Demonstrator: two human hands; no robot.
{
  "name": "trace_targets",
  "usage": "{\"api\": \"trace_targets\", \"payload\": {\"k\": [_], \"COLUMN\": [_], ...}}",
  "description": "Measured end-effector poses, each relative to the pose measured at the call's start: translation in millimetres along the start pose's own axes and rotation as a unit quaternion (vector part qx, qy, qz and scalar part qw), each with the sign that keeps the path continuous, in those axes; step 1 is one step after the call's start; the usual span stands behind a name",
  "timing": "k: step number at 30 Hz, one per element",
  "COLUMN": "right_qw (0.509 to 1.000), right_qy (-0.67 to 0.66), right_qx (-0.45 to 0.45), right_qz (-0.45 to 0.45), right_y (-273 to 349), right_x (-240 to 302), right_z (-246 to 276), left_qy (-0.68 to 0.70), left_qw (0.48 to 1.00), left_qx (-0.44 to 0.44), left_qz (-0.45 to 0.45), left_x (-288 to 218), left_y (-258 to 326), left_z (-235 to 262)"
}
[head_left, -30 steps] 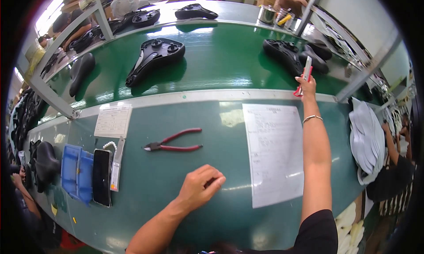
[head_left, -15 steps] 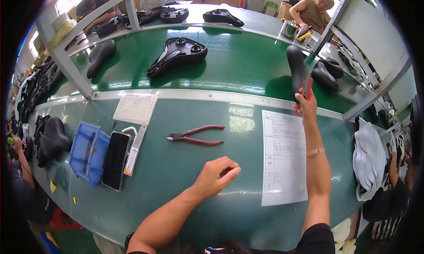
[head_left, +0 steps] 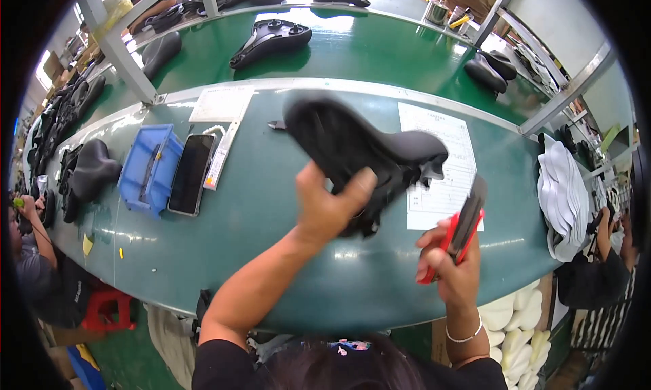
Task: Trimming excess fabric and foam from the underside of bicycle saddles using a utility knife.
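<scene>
My left hand (head_left: 325, 203) is closed on a black bicycle saddle (head_left: 363, 142), held tilted above the green table with part of its underside towards me. The saddle is blurred by motion. My right hand (head_left: 453, 266) grips a red utility knife (head_left: 464, 228) with a grey blade pointing up and away, to the right of the saddle and apart from it. Beneath the saddle's far left end, only the metal tip of the diagonal cutting pliers (head_left: 277, 125) shows. A printed sheet (head_left: 444, 139) lies partly hidden behind the saddle.
To the left are a blue bin (head_left: 150, 169), a phone (head_left: 193, 176) and another black saddle (head_left: 96, 169). Several saddles rest on the shiny green surface (head_left: 380, 51) beyond a metal edge. White covers (head_left: 563, 197) stack at the right. Other people work around the table.
My right hand has come back from the far surface with the knife. A saddle that stood there is now in my left hand, which has closed on it. The view has tilted down.
</scene>
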State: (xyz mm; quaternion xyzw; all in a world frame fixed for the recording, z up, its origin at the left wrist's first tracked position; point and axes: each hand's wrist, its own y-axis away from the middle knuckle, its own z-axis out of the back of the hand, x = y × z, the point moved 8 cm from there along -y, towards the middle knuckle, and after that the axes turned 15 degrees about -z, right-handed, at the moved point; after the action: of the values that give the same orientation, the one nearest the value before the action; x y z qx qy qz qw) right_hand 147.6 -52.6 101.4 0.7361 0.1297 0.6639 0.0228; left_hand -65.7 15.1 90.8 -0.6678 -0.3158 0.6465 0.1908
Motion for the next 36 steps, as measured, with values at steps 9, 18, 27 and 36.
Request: {"api": "trace_targets", "payload": {"k": [9,18,27,36], "right_qw": [0.972,0.990,0.989,0.989], "right_qy": [0.227,-0.009,0.053,0.064], "right_qx": [-0.051,-0.116,-0.109,-0.103], "right_qz": [0.018,-0.085,-0.080,-0.080], "right_y": [8,-18,-17,-18], "right_x": [-46,-97,-98,-97], "right_z": [6,32,28,28], "left_qy": [0.164,0.145,0.151,0.131], "left_qw": [0.864,0.892,0.899,0.902], "left_qx": [-0.003,-0.045,-0.059,-0.056], "left_qz": [0.475,0.427,0.407,0.407], "left_x": [33,29,23,27], "left_y": [87,88,86,88], "left_z": [79,84,82,86]}}
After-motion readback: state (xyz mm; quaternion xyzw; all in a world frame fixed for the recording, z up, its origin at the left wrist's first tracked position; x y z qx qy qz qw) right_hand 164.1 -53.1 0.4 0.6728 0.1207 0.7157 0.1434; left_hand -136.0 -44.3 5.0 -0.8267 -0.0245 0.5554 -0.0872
